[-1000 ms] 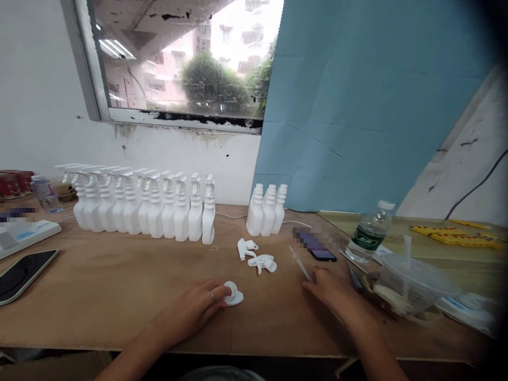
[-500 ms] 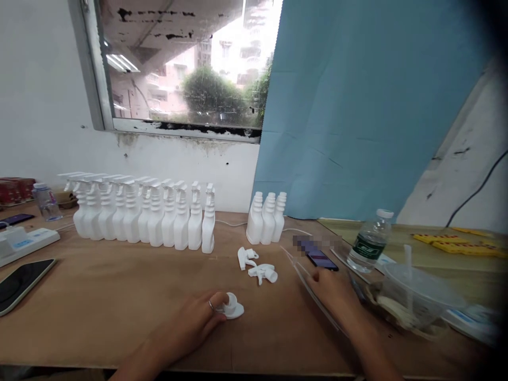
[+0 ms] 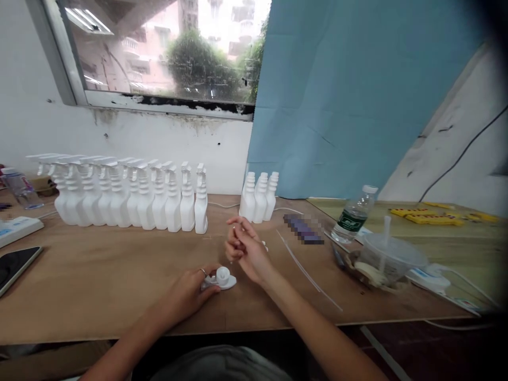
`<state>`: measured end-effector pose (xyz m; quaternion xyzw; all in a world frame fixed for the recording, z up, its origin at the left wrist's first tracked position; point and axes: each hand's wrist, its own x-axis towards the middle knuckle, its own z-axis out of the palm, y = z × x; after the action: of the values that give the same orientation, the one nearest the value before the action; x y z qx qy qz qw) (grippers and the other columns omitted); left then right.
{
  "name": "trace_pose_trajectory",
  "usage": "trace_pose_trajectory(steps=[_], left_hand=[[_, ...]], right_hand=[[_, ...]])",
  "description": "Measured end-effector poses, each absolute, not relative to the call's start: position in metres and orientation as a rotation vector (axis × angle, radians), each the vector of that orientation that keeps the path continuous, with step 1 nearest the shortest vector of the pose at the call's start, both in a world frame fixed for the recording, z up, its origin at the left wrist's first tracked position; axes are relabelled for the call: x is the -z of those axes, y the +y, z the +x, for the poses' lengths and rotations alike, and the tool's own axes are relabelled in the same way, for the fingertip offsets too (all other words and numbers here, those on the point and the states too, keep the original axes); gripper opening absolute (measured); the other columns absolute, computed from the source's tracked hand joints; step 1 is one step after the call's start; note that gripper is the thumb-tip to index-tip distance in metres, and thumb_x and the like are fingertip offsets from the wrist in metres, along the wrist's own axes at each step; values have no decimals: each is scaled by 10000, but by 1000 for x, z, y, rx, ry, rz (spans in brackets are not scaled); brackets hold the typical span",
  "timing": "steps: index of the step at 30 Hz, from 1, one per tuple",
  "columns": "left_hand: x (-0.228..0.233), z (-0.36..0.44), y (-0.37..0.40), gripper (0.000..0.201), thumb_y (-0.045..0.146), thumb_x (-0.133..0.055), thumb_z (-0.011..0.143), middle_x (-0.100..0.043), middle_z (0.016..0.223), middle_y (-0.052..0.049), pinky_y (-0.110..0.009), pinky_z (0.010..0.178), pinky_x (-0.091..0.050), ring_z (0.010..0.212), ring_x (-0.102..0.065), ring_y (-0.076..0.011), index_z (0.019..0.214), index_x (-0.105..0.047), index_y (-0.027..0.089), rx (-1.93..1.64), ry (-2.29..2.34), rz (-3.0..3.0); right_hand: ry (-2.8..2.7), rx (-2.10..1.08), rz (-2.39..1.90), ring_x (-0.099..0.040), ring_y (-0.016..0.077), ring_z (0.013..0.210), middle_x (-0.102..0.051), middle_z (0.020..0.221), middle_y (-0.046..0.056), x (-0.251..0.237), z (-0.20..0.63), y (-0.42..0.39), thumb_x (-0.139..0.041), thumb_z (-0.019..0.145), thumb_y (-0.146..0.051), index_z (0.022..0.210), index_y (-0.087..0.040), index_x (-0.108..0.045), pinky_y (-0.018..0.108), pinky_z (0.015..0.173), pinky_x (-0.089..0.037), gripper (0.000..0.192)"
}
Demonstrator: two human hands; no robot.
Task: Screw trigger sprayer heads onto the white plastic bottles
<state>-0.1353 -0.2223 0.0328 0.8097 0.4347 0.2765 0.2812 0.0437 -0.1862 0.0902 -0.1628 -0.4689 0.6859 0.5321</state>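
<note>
My left hand (image 3: 194,291) rests on the table, its fingers closed round a white trigger spray head (image 3: 223,276) lying with its round collar facing up. Just above and to the right of it, my right hand (image 3: 249,250) is raised with its fingers curled in. Whatever those fingers may hold is too small or thin to make out. Behind the right hand a bit of a white spray part (image 3: 264,246) shows; the hand covers the rest. Farther back stand a few white bottles without spray heads (image 3: 260,200).
Several white spray bottles with trigger heads (image 3: 138,203) line the wall on the left. Thin clear tubes (image 3: 297,262) lie right of my hands. Beyond are a blurred phone (image 3: 304,228), a water bottle (image 3: 351,217) and a plastic cup with straw (image 3: 391,256). Another phone (image 3: 16,267) lies far left.
My right hand has moved left from beside the phone and tubes to above the spray head. The left hand keeps its hold. The view has tilted down.
</note>
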Motion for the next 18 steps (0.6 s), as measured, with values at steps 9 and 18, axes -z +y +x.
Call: trace_pose_trajectory(steps=[9, 18], left_hand=[[-29, -135, -219, 300, 317, -559, 881, -696, 1045, -35, -297, 832, -462, 914, -638, -224, 1168, -588, 234, -709, 1189, 2201], [-30, -136, -219, 309, 303, -563, 886, -687, 1072, -20, -295, 820, -458, 940, -634, -221, 1191, -562, 257, -713, 1147, 2208]], right_hand=[[-1015, -1813, -343, -60, 40, 375, -143, 466, -111, -68, 25, -181, -621, 819, -531, 552, -206, -224, 197, 367, -32, 579], [-1047, -1754, -395, -72, 29, 360, -160, 454, -119, -61, 18, -182, -634, 801, -562, 547, -208, -251, 190, 357, -30, 580]])
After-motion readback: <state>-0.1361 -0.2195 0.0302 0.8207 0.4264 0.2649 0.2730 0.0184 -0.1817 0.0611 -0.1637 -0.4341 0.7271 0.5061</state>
